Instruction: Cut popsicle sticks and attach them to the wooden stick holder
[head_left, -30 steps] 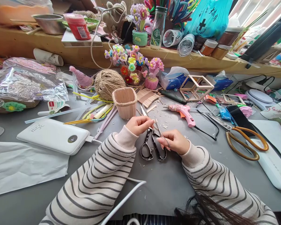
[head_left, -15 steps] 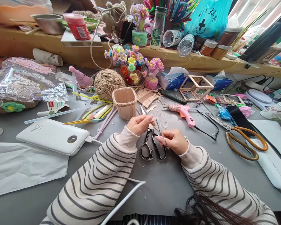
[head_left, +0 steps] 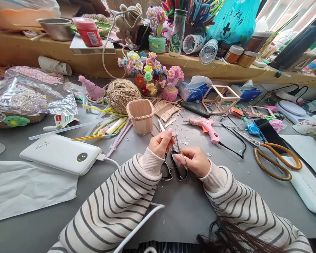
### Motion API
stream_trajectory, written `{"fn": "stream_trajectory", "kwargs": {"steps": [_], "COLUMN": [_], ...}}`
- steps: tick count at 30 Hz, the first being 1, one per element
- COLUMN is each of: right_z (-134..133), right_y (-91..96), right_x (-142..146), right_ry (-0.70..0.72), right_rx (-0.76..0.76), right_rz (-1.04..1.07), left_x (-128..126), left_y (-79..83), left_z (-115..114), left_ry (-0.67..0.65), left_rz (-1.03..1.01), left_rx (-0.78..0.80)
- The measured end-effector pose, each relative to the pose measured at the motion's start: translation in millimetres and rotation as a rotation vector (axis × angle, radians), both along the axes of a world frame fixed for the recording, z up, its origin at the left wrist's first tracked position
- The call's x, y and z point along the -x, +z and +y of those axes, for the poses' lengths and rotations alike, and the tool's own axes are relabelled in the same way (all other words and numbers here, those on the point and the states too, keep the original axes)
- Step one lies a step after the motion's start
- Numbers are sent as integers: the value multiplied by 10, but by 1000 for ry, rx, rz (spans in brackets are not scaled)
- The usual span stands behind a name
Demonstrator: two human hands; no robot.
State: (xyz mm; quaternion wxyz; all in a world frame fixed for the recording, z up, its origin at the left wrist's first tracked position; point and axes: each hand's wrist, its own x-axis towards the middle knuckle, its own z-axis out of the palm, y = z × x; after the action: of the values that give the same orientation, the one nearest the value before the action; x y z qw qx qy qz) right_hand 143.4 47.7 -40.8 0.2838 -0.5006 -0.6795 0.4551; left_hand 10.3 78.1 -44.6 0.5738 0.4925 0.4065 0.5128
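Note:
My left hand (head_left: 160, 143) pinches a short flat wooden stick (head_left: 175, 134), whose end sticks out past the fingertips. A small pair of metal scissors (head_left: 177, 141) is in my right hand (head_left: 196, 161), fingers closed around its handles, the blades pointing up at the stick. Whether the blades touch the wood is too small to tell. Beneath both hands lie larger black-handled scissors (head_left: 179, 172) on the table, partly covered by my left hand. Just beyond my left hand stands a small woven wooden basket (head_left: 140, 117).
A pink hot glue gun (head_left: 205, 128) with its cord lies to the right, near big brown-handled scissors (head_left: 276, 158). Flat wooden sticks (head_left: 166, 109) and a twine ball (head_left: 123, 94) sit behind the basket. A white power bank (head_left: 60, 153) is at left, its cable running toward me.
My left hand has shifted slightly right toward the small scissors, covering more of the black-handled scissors. My right hand has hardly moved.

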Motion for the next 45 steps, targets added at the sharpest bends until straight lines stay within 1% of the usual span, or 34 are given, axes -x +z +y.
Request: {"fn": "stream_trajectory", "kwargs": {"steps": [4, 9, 11, 13, 19, 23, 28, 31, 35, 37, 41, 45], "right_z": [2, 10, 12, 13, 2, -11, -4, 7, 14, 11, -8, -24], "right_y": [-16, -6, -2, -3, -15, -15, -13, -3, 9, 6, -13, -22], "right_x": [-8, -22, -24, -25, -26, -21, -19, -30, -42, -39, -19, -6], "right_ry": [18, 54, 59, 52, 13, -20, -1, 41, 83, 73, 1, -28], "right_rx": [26, 134, 151, 135, 23, -19, 2, 65, 144, 119, 21, 2], "right_rz": [36, 147, 159, 138, 23, -17, -1, 59, 141, 121, 34, 23], "left_x": [9, 20, 20, 20, 21, 11, 11, 26, 43, 45, 35, 24], "left_y": [16, 53, 61, 60, 32, 20, 27, 38, 46, 43, 24, 8], "left_z": [1, -12, -15, -15, -10, -13, -16, -17, -21, -21, -18, -15], "left_ry": [2, -71, -78, -70, -57, -43, -32, -40, -93, -94, -78, -66], "left_rz": [82, 110, 116, 120, 101, 86, 120, 146, 177, 165, 124, 102], "left_rx": [-30, -35, -47, -56, -48, -59, -93, -106, -117, -124, -112, -109]}}
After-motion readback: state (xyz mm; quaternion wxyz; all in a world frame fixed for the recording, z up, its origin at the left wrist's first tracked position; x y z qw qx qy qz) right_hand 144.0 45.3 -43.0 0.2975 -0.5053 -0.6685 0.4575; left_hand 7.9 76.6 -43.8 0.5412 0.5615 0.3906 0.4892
